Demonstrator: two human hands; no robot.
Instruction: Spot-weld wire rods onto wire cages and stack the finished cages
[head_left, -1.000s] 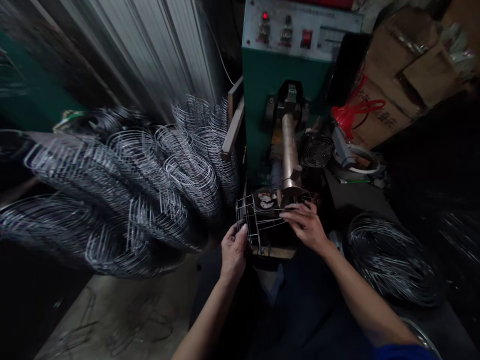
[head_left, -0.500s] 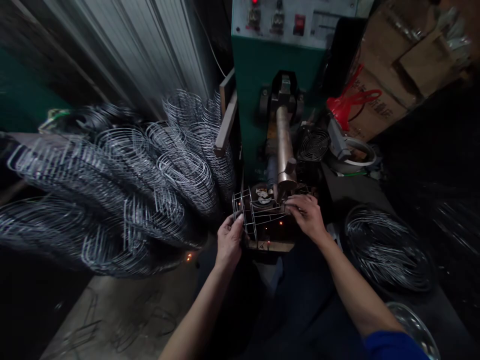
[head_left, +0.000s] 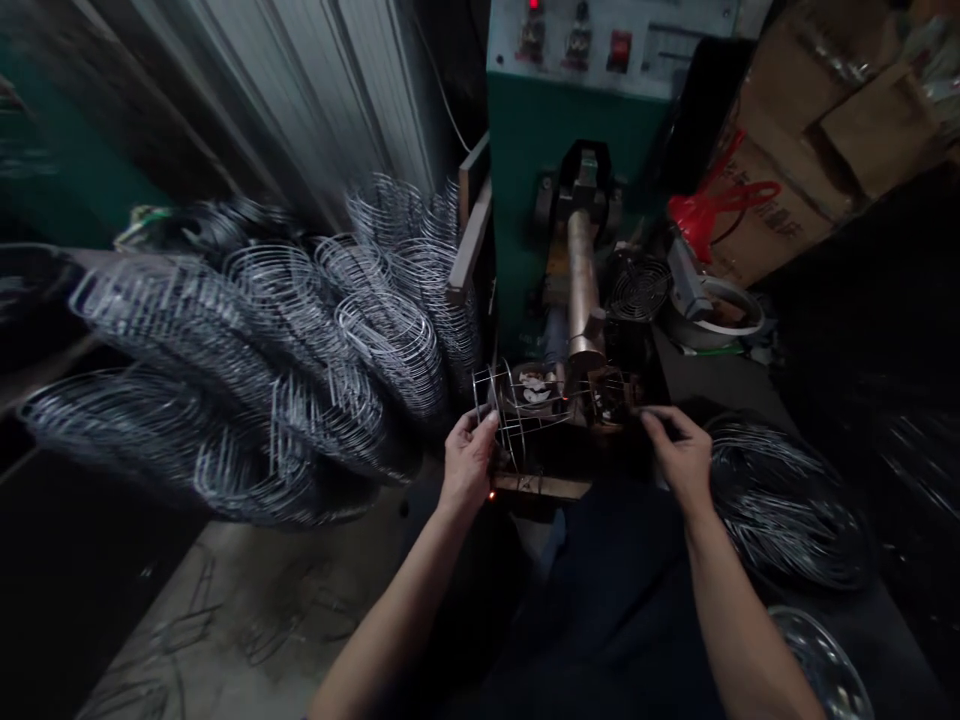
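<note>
My left hand (head_left: 469, 460) is closed on the left end of a small wire frame (head_left: 516, 425), its thumb on top of the wires. The frame has rounded cross wires joined by long wires. It reaches right, beneath the metal cylinder (head_left: 583, 290) of a green machine that looks like a spot welder. To the right of the frame, my right hand (head_left: 682, 455) is apart from it, thumb and fingers spread, with nothing visible in them. An orange spark (head_left: 491, 495) glows below my left hand.
Stacks of bent wire loops (head_left: 390, 345) stand at the left. Right of my right hand lies a bundle of wire pieces (head_left: 780, 500). Behind it are a round pan (head_left: 724, 312), a red plastic bag (head_left: 697, 222), and cardboard boxes (head_left: 787, 190). A control panel (head_left: 600, 45) tops the machine.
My right hand has drawn back to the right and down, away from the wire frame and the machine's tip. My left hand keeps its hold. Most sparks have faded, and the view has shifted slightly.
</note>
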